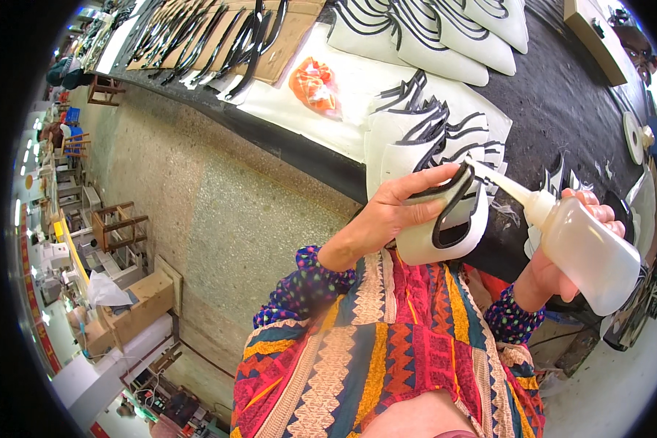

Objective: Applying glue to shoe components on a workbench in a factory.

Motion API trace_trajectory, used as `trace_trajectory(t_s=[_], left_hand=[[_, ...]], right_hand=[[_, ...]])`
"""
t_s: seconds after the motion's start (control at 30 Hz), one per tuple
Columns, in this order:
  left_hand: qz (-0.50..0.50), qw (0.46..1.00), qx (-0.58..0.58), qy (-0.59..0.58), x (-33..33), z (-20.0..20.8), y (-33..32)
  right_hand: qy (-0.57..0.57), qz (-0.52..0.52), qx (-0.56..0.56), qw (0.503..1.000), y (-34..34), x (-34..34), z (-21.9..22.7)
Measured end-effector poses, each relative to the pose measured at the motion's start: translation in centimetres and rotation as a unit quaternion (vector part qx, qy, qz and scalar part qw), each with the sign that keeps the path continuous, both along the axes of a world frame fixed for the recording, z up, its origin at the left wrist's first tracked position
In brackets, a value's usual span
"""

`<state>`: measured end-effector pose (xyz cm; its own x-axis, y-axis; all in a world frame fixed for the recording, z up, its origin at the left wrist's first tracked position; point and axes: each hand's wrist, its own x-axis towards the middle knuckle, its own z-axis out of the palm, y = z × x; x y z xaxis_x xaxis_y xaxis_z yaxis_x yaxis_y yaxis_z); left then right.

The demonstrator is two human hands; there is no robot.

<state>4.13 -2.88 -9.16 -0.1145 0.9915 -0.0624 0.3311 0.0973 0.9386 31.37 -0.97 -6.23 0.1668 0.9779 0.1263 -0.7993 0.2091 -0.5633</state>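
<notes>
My left hand point(382, 219) grips a white curved panel with black edging point(456, 244), which looks like a shoe upper piece; the fingers are closed on its black edge. In my right hand point(546, 274) is a translucent squeeze bottle point(593, 252), tilted with its long white nozzle point(500, 177) pointing up and left. The nozzle tip is at the panel's black edge, by the left fingertips; I cannot tell whether it touches. Just beyond the hands, a bunch of similar black-edged white pieces point(409, 139) lies overlapped on the table.
Larger white panels with black trim point(445, 55) are fanned out on the black table point(540, 95). Black strips point(252, 51) lie on cardboard point(299, 22) at the far left, near an orange bundle in clear plastic point(314, 84). A cardboard box point(595, 40) stands far right; wooden stools point(120, 225) are on the floor.
</notes>
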Motion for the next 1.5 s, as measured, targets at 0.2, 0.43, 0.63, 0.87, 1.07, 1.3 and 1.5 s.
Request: trace_trajectory(t_s=[0.2, 0.43, 0.63, 0.87, 1.07, 1.3, 1.5], left_hand=[[-0.095, 0.985, -0.078, -0.124, -2.8, 0.0, 1.1], [-0.096, 0.935, -0.158, -0.304, -4.4, 0.7, 1.6], [-0.067, 0.927, -0.16, -0.332, -4.0, 1.0, 1.5], [-0.022, 0.882, -0.14, -0.449, -3.3, 0.4, -0.3], [0.008, 0.881, -0.092, -0.465, -2.5, 1.5, -3.2], [0.041, 0.9, -0.044, -0.432, -0.4, 3.1, -0.4], [-0.052, 0.857, -0.085, -0.506, -0.8, 4.9, 0.4]], right_hand=[[0.015, 0.032, 0.0, 0.999, 1.1, -1.5, -0.4], [0.054, 0.086, 0.048, 0.994, 2.7, -5.0, -0.1], [0.093, 0.211, -0.055, 0.972, 8.5, -15.2, -1.8], [0.023, 0.222, -0.171, 0.96, 10.6, -18.8, -4.4], [0.057, 0.239, -0.154, 0.957, 11.7, -18.2, -3.7], [0.14, 0.187, -0.088, 0.968, 11.2, -15.9, -1.4], [-0.008, 0.012, 0.059, 0.998, 6.0, -9.0, 4.1]])
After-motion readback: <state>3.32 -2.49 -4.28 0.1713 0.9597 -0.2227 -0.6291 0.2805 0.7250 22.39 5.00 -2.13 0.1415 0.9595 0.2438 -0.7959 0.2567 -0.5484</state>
